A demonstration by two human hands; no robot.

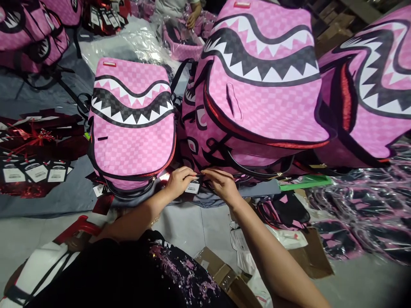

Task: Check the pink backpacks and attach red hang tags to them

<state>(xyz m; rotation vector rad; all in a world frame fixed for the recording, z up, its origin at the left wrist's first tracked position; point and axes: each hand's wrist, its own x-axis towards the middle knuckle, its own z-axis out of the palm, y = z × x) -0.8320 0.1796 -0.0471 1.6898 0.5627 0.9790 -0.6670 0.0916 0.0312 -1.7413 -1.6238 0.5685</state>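
Note:
A white barcode tag (192,187) on a dark card hangs between my two hands at the table's front edge. My left hand (180,182) pinches the tag's upper left side near a red string. Beside it, my right hand (221,183) has its fingers closed at the tag's right, on something dark that I cannot make out. Just behind the hands stands a large pink checkered backpack (263,102) with a shark-teeth print and black handles. A smaller pink backpack (131,124) with the same print stands to the left.
Tags with red strings (35,171) lie at the left. More pink backpacks (382,85) stand at the right and back left. Plastic-wrapped pink bags (369,205) fill the right. A person's hand (193,17) shows at the back. Cardboard boxes (221,269) and a red stool (80,226) are below.

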